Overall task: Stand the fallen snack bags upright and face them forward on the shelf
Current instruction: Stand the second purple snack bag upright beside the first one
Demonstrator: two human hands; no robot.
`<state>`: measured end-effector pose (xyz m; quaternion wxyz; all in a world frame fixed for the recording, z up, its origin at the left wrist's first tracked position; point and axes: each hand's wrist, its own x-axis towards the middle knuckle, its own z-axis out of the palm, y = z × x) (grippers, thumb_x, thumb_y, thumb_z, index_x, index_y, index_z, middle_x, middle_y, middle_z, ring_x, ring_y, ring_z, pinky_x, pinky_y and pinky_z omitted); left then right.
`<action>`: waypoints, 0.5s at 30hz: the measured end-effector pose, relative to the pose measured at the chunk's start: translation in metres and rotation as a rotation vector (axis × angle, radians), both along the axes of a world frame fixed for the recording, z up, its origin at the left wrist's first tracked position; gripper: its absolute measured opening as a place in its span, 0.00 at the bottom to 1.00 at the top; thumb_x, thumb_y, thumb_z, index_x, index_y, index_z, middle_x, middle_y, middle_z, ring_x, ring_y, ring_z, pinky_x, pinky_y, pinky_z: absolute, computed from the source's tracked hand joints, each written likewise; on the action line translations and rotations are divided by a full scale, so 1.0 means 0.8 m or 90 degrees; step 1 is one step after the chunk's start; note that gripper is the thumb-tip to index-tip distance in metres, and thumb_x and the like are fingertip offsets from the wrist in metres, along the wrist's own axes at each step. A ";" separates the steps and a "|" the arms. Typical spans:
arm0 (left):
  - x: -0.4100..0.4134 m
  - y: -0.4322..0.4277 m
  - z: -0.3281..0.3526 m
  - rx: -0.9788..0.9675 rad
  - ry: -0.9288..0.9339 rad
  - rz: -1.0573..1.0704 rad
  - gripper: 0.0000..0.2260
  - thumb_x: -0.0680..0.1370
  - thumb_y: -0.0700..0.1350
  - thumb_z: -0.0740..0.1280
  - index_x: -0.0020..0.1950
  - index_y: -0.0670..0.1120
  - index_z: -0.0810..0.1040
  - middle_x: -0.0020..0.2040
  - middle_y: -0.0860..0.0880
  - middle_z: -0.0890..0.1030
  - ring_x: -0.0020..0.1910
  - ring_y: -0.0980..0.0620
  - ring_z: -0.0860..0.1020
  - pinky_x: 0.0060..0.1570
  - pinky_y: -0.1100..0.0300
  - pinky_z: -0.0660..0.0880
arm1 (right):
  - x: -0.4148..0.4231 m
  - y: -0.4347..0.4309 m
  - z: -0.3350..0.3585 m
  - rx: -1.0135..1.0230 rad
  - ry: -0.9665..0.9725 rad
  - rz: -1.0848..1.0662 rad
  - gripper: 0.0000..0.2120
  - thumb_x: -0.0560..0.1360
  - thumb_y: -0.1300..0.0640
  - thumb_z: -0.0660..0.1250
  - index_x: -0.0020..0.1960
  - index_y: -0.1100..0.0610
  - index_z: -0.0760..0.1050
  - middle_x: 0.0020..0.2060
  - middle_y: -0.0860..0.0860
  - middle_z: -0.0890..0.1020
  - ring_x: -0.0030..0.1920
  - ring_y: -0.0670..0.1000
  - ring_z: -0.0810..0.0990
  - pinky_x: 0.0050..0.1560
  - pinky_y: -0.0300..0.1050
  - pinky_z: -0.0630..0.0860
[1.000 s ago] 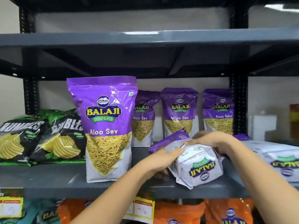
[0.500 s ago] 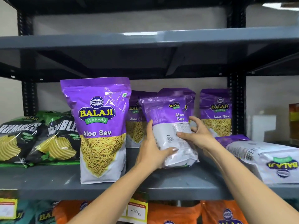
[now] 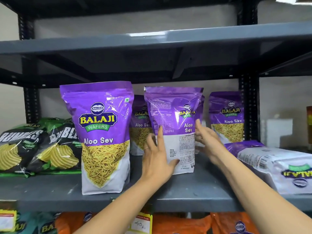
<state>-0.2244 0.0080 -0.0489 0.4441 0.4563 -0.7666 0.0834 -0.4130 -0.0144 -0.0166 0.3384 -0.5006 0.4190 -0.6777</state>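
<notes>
Upright on the shelf [image 3: 194, 188], a purple Aloo Sev bag [image 3: 173, 122] is steadied between two hands, its printed back panel turned outward. The left hand [image 3: 157, 159] lies spread against the bag's lower left side, fingers apart; the right hand [image 3: 208, 141] is opened loosely at its right edge, where contact cannot be told. The step is judged best done by turning the bag about its base, with both sides supported until the logo face is shown. Just right of the right hand, a fallen bag [image 3: 276, 164] is left lying flat.
</notes>
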 end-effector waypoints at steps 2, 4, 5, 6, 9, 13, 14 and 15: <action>-0.006 0.007 -0.002 -0.061 0.078 -0.003 0.39 0.69 0.55 0.70 0.75 0.49 0.57 0.63 0.44 0.66 0.62 0.41 0.69 0.60 0.48 0.70 | -0.007 -0.010 0.006 0.039 -0.098 0.005 0.23 0.76 0.36 0.56 0.45 0.55 0.77 0.35 0.50 0.82 0.36 0.48 0.78 0.38 0.44 0.74; -0.015 0.013 -0.006 0.016 0.155 -0.085 0.31 0.70 0.53 0.70 0.70 0.51 0.63 0.61 0.46 0.69 0.62 0.43 0.71 0.62 0.49 0.71 | -0.010 -0.021 0.002 0.100 -0.161 0.061 0.24 0.78 0.38 0.50 0.40 0.54 0.74 0.30 0.53 0.78 0.34 0.51 0.74 0.34 0.42 0.73; -0.020 0.013 -0.009 0.086 0.191 -0.132 0.30 0.70 0.52 0.71 0.69 0.51 0.63 0.62 0.47 0.68 0.63 0.44 0.71 0.64 0.50 0.70 | -0.011 -0.028 -0.003 0.128 -0.170 0.089 0.25 0.78 0.38 0.50 0.38 0.54 0.74 0.28 0.53 0.75 0.31 0.51 0.72 0.31 0.39 0.73; -0.024 0.013 -0.013 0.142 0.214 -0.163 0.30 0.70 0.51 0.71 0.69 0.51 0.63 0.63 0.48 0.67 0.64 0.45 0.70 0.66 0.51 0.69 | -0.010 -0.032 -0.006 0.155 -0.163 0.105 0.25 0.79 0.39 0.50 0.37 0.54 0.75 0.26 0.52 0.75 0.28 0.51 0.73 0.28 0.37 0.74; -0.030 0.009 -0.019 0.160 0.237 -0.173 0.33 0.71 0.50 0.71 0.72 0.51 0.60 0.66 0.47 0.62 0.69 0.45 0.63 0.71 0.55 0.61 | -0.009 -0.036 -0.010 0.189 -0.102 0.056 0.17 0.81 0.51 0.52 0.40 0.54 0.74 0.20 0.47 0.73 0.20 0.45 0.70 0.24 0.33 0.70; -0.030 0.000 -0.010 0.222 0.302 -0.161 0.35 0.71 0.56 0.71 0.73 0.51 0.59 0.68 0.46 0.61 0.71 0.45 0.60 0.72 0.54 0.57 | -0.007 -0.034 -0.008 0.179 -0.035 0.015 0.09 0.76 0.61 0.62 0.38 0.56 0.75 0.17 0.47 0.74 0.16 0.42 0.67 0.19 0.31 0.63; -0.029 -0.003 -0.007 0.239 0.308 -0.169 0.36 0.70 0.58 0.71 0.73 0.51 0.59 0.68 0.46 0.62 0.71 0.45 0.60 0.72 0.54 0.57 | -0.005 -0.032 -0.008 0.183 -0.021 0.012 0.07 0.75 0.61 0.64 0.39 0.56 0.76 0.18 0.47 0.76 0.16 0.42 0.69 0.20 0.31 0.65; -0.027 -0.005 -0.004 0.255 0.314 -0.180 0.39 0.68 0.62 0.72 0.73 0.50 0.60 0.68 0.46 0.63 0.72 0.46 0.61 0.72 0.54 0.58 | -0.003 -0.030 -0.008 0.187 -0.011 0.022 0.04 0.74 0.61 0.66 0.42 0.56 0.77 0.18 0.47 0.78 0.17 0.43 0.72 0.20 0.31 0.67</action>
